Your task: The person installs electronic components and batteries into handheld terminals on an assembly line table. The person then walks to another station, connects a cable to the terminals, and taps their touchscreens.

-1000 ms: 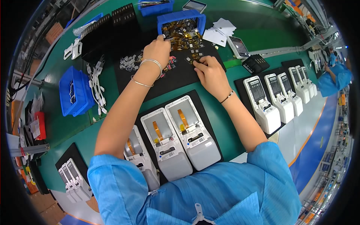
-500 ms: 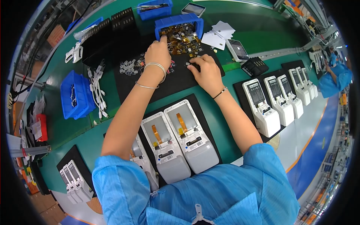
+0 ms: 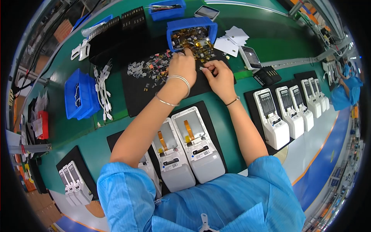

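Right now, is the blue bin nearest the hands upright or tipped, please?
Tipped: the bin opens sideways, and small parts spread from it onto the black mat.

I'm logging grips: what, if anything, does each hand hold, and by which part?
Right hand: apparently a small electronic component, exact grip spot unclear. Left hand: cannot be told.

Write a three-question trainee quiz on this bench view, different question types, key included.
1. Which hand is nearer the blue bin of small parts: A) right, B) left?
2. True or false: in the picture, the white cards lie to the right of that bin.
3. Fill in: the ribbons on the two large devices nearest the person's body are ____ in colour.
Key: 1. B, the left hand; 2. true; 3. orange.
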A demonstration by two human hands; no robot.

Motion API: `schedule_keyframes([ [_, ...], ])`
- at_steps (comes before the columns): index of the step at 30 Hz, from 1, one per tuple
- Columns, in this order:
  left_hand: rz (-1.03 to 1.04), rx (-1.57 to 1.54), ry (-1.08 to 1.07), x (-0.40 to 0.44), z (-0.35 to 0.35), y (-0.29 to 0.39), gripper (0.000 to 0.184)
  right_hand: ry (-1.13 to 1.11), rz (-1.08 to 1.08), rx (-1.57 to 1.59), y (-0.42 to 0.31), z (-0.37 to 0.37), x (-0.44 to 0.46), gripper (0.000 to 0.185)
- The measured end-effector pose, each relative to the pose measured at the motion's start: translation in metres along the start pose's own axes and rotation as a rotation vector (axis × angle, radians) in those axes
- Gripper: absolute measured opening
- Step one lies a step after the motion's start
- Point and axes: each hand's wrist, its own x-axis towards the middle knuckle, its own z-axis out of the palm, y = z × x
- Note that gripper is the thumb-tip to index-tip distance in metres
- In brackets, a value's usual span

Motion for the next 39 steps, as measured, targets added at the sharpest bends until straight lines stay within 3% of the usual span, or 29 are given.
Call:
schedule_keyframes([
  [1,-0.051,-0.055,-0.084,-0.008,-0.009,0.009,0.036,0.010,0.014,0.033,0.001,-0.001,0.002,0.013],
  [4,0.107,-0.147,0.033,-0.030,0.003,0.004,0.048,-0.007,0.104,0.089,-0.004,-0.009,0.006,0.013],
  [9,0.125,-0.112,-0.064,-0.040,-0.026,-0.033,0.037,0.012,-0.320,-0.122,-0.010,-0.003,0.017,0.017],
  [11,0.317,-0.046,0.044,-0.041,-0.018,-0.054,0.035,0.013,-0.476,-0.224,-0.015,0.007,0.028,0.021],
  [14,0.315,0.039,0.080,-0.037,-0.008,-0.064,0.035,-0.012,-0.547,-0.277,-0.020,0.023,0.040,0.024],
  [27,0.390,-0.042,0.052,-0.034,-0.015,-0.093,0.033,-0.046,-0.522,-0.345,0.000,0.019,0.048,0.020],
  [32,0.397,0.046,0.037,-0.012,-0.005,-0.078,0.033,-0.058,-0.601,-0.319,-0.006,0.031,0.050,0.021],
  [39,0.395,0.080,0.020,-0.009,-0.005,-0.076,0.032,-0.042,-0.551,-0.379,0.000,0.024,0.049,0.017],
])
